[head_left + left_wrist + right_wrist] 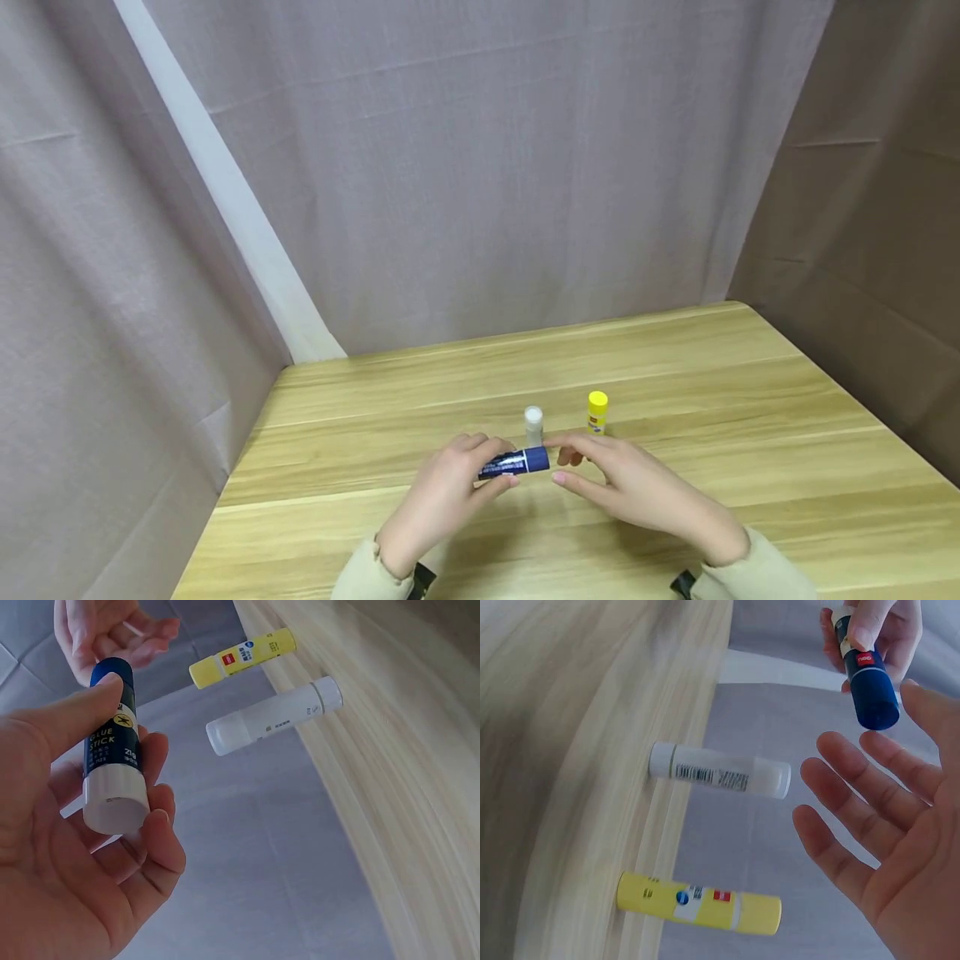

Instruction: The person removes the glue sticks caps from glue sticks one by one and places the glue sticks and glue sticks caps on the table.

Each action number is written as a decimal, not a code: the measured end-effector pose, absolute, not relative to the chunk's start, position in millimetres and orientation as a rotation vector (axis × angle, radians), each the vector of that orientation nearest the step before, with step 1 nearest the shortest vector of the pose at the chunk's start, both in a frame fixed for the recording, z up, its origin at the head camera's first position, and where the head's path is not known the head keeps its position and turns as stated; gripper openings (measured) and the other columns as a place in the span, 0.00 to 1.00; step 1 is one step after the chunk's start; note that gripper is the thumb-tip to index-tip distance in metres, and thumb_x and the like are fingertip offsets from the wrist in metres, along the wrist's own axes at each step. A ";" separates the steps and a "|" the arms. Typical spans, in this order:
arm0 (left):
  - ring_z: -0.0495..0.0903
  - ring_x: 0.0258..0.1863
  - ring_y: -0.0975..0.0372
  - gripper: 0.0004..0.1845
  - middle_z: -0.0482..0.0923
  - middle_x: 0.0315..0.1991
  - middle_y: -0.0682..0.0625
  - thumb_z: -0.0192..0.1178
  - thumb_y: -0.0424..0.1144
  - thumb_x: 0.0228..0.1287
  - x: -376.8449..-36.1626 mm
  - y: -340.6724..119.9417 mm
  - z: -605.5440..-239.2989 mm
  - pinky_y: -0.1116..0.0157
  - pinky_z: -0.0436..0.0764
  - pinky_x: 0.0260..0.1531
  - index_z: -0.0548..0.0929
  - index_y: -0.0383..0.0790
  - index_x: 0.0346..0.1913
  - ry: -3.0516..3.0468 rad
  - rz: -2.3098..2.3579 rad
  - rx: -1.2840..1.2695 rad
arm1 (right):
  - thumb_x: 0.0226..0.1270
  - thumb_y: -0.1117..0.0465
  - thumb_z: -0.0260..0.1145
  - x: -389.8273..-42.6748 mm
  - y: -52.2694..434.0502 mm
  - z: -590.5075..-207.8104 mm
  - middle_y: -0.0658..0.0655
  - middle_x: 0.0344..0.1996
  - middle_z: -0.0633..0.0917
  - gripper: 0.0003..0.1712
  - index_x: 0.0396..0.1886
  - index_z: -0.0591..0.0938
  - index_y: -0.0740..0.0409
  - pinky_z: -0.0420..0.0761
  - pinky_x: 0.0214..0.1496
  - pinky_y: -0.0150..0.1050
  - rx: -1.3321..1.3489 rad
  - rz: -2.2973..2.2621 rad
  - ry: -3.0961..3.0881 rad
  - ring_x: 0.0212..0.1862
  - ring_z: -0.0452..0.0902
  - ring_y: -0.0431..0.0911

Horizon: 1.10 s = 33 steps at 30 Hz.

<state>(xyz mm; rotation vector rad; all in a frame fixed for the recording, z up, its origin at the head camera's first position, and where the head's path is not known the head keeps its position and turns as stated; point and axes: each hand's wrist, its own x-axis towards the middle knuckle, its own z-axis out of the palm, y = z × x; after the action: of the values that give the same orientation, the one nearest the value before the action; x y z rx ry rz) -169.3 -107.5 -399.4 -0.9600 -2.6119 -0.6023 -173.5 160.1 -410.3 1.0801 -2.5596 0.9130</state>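
Left hand [448, 479] grips our blue glue stick [516, 463] over the table [315, 483], well short of its far edge; right hand [633, 483], fingers wide, beside the cap [537, 459]. Looks like we're pre-uncapping; next calls for pinching the cap.

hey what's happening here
A person's left grip holds a blue glue stick sideways above the table, its cap on. The right grip is open near that cap, holding nothing. A white stick and a yellow stick stand upright on the table.
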 end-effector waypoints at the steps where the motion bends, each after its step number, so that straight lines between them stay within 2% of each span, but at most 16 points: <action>1: 0.77 0.36 0.67 0.16 0.83 0.39 0.58 0.69 0.49 0.64 -168.8 -107.2 -399.6 0.68 0.78 0.32 0.84 0.50 0.51 -2.614 -0.602 -0.963 | 0.74 0.48 0.64 -173.8 158.1 -409.2 0.34 0.38 0.79 0.19 0.62 0.78 0.39 0.75 0.34 0.31 1.077 0.909 -2.566 0.37 0.75 0.33; 5: 0.77 0.36 0.67 0.15 0.83 0.39 0.58 0.69 0.48 0.65 -166.5 -104.9 -400.5 0.69 0.79 0.32 0.84 0.49 0.52 -2.630 -0.600 -0.983 | 0.75 0.46 0.62 -176.0 150.9 -405.4 0.35 0.35 0.79 0.15 0.56 0.80 0.41 0.73 0.30 0.30 1.072 0.907 -2.605 0.31 0.71 0.32; 10: 0.78 0.38 0.67 0.15 0.83 0.40 0.57 0.67 0.49 0.67 -164.2 -101.8 -402.9 0.69 0.80 0.32 0.84 0.49 0.53 -2.631 -0.585 -1.000 | 0.76 0.45 0.59 -179.2 144.5 -404.6 0.35 0.38 0.80 0.12 0.51 0.81 0.41 0.77 0.37 0.33 1.112 0.885 -2.643 0.37 0.74 0.32; 13: 0.78 0.38 0.67 0.15 0.83 0.40 0.57 0.64 0.51 0.69 -164.0 -100.8 -405.5 0.69 0.80 0.32 0.84 0.48 0.52 -2.611 -0.566 -1.003 | 0.77 0.46 0.60 -179.8 143.6 -405.1 0.36 0.39 0.81 0.11 0.50 0.81 0.42 0.79 0.40 0.35 1.131 0.869 -2.635 0.40 0.75 0.31; 18: 0.78 0.39 0.67 0.18 0.83 0.42 0.57 0.59 0.54 0.71 -163.7 -101.0 -409.3 0.70 0.80 0.34 0.84 0.46 0.53 -2.595 -0.582 -1.015 | 0.75 0.49 0.62 -179.0 143.9 -405.6 0.36 0.38 0.81 0.10 0.50 0.81 0.44 0.78 0.39 0.34 1.119 0.903 -2.617 0.39 0.75 0.32; 22: 0.78 0.39 0.68 0.20 0.84 0.43 0.57 0.57 0.56 0.72 -163.3 -102.7 -409.8 0.70 0.80 0.36 0.84 0.46 0.54 -2.615 -0.630 -1.030 | 0.74 0.50 0.63 -177.2 143.1 -407.8 0.37 0.41 0.83 0.10 0.50 0.81 0.43 0.81 0.41 0.36 1.117 0.918 -2.582 0.42 0.78 0.32; 27: 0.79 0.39 0.70 0.20 0.84 0.43 0.57 0.55 0.56 0.73 -162.1 -104.8 -407.9 0.71 0.80 0.37 0.84 0.46 0.53 -2.627 -0.684 -1.061 | 0.73 0.52 0.65 -174.8 143.4 -412.1 0.37 0.44 0.84 0.09 0.50 0.80 0.42 0.83 0.43 0.39 1.149 0.946 -2.511 0.45 0.80 0.33; 33: 0.78 0.37 0.71 0.19 0.85 0.41 0.57 0.56 0.56 0.73 -158.9 -108.1 -405.5 0.73 0.78 0.35 0.84 0.46 0.52 -2.607 -0.671 -1.086 | 0.73 0.53 0.66 -174.6 142.8 -414.7 0.35 0.43 0.83 0.09 0.50 0.80 0.40 0.81 0.42 0.36 1.211 0.965 -2.444 0.44 0.80 0.33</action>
<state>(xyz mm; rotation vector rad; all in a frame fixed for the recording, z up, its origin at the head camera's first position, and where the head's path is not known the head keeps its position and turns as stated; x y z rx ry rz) -158.9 -108.1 -405.5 -1.0857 -2.6072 -0.6714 -174.6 142.8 -414.7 1.2110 -2.4443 0.9645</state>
